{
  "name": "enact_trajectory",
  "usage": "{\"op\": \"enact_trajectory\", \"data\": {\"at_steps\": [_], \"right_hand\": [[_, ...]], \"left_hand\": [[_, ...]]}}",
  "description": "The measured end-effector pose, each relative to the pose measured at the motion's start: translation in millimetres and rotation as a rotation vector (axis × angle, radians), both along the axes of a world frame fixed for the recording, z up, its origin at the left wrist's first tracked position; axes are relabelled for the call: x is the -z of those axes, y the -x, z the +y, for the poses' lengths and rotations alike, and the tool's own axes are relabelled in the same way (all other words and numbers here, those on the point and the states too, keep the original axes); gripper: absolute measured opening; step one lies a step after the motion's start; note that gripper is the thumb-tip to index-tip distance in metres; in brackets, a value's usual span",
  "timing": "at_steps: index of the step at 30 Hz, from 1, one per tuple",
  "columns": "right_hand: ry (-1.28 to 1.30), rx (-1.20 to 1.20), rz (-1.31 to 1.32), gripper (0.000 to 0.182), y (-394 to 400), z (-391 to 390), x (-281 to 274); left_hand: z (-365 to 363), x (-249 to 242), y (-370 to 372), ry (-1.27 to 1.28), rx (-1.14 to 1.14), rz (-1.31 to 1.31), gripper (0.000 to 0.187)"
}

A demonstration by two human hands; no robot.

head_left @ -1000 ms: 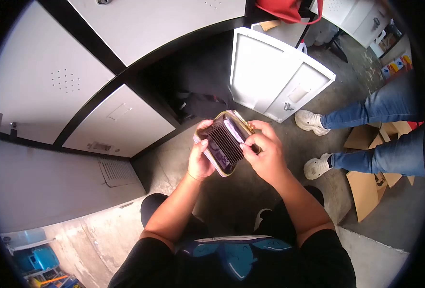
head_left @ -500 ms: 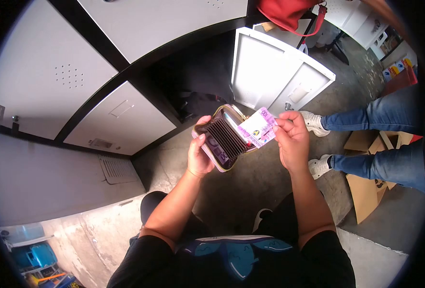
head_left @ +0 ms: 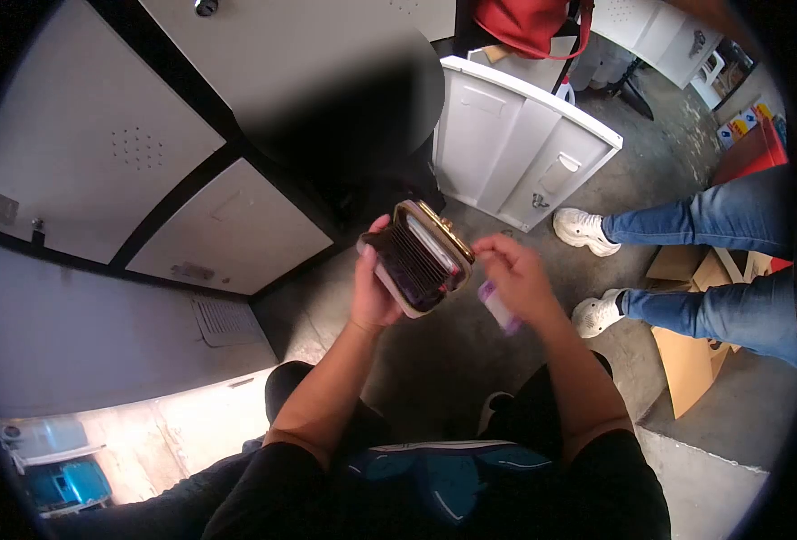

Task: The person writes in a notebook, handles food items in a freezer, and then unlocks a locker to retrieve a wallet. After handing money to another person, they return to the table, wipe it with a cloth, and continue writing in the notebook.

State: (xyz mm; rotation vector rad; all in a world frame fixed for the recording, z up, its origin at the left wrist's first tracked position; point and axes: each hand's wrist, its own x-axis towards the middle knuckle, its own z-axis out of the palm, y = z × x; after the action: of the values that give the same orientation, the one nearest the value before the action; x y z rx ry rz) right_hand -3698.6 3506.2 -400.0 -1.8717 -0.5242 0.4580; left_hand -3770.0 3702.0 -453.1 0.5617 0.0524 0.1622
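Observation:
My left hand is wrapped round the near side of a wallet, which lies spread open with accordion-like dark pockets and a gold clasp frame along its far right edge. Close to that clasp edge, the fingertips of my right hand are bunched together. A purple banknote sticks out below the right fingers, slightly smeared by motion, held within that hand.
An open white locker door stands beyond the wallet, beside grey lockers. A red bag hangs at the top. On the right are a person's jeans-clad legs and torn cardboard.
My right hand has drawn the banknote away from the wallet's opening and turned it downward, while its fingers moved left to the clasp edge. The left hand still holds the wallet.

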Motion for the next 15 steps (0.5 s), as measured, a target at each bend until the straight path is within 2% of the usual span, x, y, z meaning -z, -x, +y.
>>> {"op": "enact_trajectory", "data": {"at_steps": [2, 5, 8, 11, 14, 15], "right_hand": [[0.140, -0.059, -0.156, 0.029, 22.7, 15.1, -33.0], [0.191, 0.001, -0.584, 0.043, 36.7, 30.8, -13.6], [0.328, 0.030, -0.474, 0.036, 35.2, 34.4, -0.7], [0.230, 0.103, -0.396, 0.034, 26.2, 32.6, 10.7], [0.221, 0.092, -0.352, 0.032, 27.0, 32.0, 7.2], [0.190, 0.032, -0.331, 0.031, 30.4, 32.4, 6.3]], "left_hand": [[-5.7, 4.2, -3.3, -0.058, -0.025, 0.036, 0.054], [-6.9, 16.4, -5.0, -0.180, -0.011, 0.043, 0.062], [-11.3, 14.2, -3.1, -0.160, -0.011, 0.100, 0.064], [-14.6, 6.8, -1.8, -0.159, -0.076, 0.175, 0.060], [-19.6, 31.0, -5.9, -0.259, -0.141, 0.287, 0.065], [-23.1, 37.6, -7.3, -0.218, -0.190, 0.304, 0.064]]}}
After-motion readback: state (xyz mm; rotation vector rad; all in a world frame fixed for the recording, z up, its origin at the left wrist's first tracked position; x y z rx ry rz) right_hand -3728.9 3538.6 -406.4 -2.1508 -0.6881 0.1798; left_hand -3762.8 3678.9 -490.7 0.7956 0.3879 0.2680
